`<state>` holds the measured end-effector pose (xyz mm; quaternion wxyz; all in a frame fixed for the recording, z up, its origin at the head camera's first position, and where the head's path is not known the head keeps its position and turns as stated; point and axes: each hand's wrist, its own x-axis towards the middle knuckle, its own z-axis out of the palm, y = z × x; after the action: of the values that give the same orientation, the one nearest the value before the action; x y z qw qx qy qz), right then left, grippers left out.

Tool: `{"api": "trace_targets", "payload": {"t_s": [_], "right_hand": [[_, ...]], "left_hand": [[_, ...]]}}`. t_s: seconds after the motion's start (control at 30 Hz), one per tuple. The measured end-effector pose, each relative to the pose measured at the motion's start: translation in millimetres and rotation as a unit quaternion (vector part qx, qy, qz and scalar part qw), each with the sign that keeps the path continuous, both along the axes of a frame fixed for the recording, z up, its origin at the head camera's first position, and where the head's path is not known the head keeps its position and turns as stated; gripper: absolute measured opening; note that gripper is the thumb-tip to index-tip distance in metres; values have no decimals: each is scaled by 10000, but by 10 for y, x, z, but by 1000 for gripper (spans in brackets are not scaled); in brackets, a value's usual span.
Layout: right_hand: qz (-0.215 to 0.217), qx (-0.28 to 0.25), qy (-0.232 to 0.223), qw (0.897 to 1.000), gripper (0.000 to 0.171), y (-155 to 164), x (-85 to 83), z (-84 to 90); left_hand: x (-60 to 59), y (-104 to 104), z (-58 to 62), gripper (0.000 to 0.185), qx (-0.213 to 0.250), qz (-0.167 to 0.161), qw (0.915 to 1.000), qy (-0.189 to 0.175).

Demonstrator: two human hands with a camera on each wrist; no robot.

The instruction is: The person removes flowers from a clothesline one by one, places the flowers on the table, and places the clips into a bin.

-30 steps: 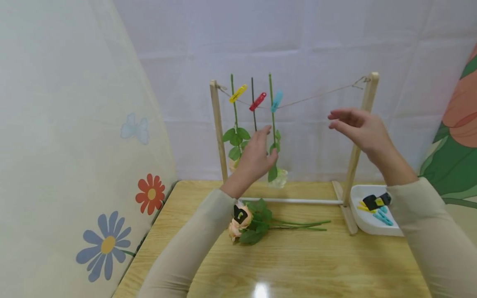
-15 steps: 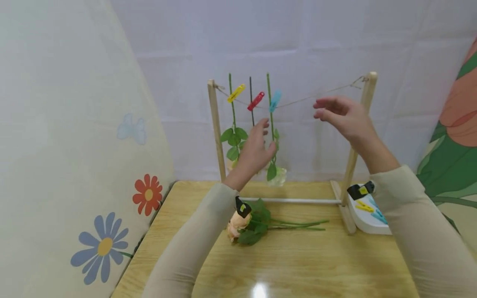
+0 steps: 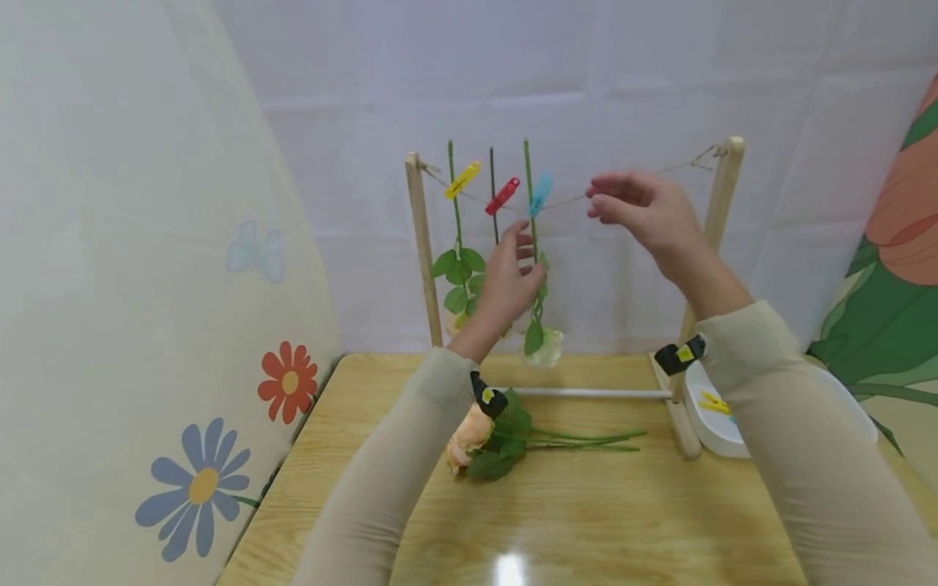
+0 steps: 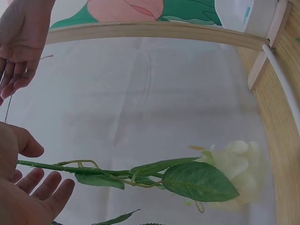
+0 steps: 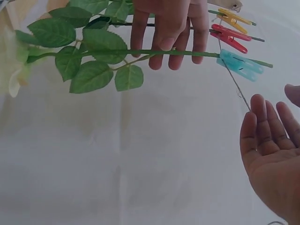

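Note:
A white rose point(image 3: 543, 348) hangs upside down from the string point(image 3: 567, 201), its green stem held by a light-blue clothespin point(image 3: 541, 194). My left hand point(image 3: 507, 281) is at this stem, thumb and fingers spread around it; whether they touch it I cannot tell. To the left, a red clothespin point(image 3: 502, 196) holds a dark stem, partly hidden by that hand. A yellow clothespin point(image 3: 463, 180) holds another leafy stem. My right hand point(image 3: 648, 213) is right of the blue clothespin, fingers extended and thumb apart, with fingertips close to the string and nothing held.
Wooden posts point(image 3: 721, 195) carry the string, joined low by a white rod point(image 3: 586, 394). Peach roses point(image 3: 469, 439) with green stems lie on the table point(image 3: 586, 513) in front. A white tray point(image 3: 721, 442) with clothespins stands at the right, partly behind my right sleeve.
My right hand has moved left along the string toward the blue clothespin. My left hand has risen slightly along the white rose's stem. The hanging flowers stay clipped.

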<state>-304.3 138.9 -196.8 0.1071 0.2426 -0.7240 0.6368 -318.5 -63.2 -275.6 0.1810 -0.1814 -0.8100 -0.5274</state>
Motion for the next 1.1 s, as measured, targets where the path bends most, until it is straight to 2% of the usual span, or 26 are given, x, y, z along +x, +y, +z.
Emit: {"api": "trace_targets", "payload": {"t_s": [0.4,0.57,0.83,1.1], "right_hand": [[51,66,-111,9999,40,-219,-51,76],[123,52,-152,9998,40,-301,-76,107],[-166,492,-248,9983,42,-374,-118,152],[-207,450,-374,9981,40,-449,-172,156]], "left_hand": [[-24,3,-38,49,367,81,9987,342],[-26,-8,-66,42,298,65,9986,441],[2,-31,-48,43,227,11,9982,549],[-14,-54,-46,43,230,7,9977,642]]}}
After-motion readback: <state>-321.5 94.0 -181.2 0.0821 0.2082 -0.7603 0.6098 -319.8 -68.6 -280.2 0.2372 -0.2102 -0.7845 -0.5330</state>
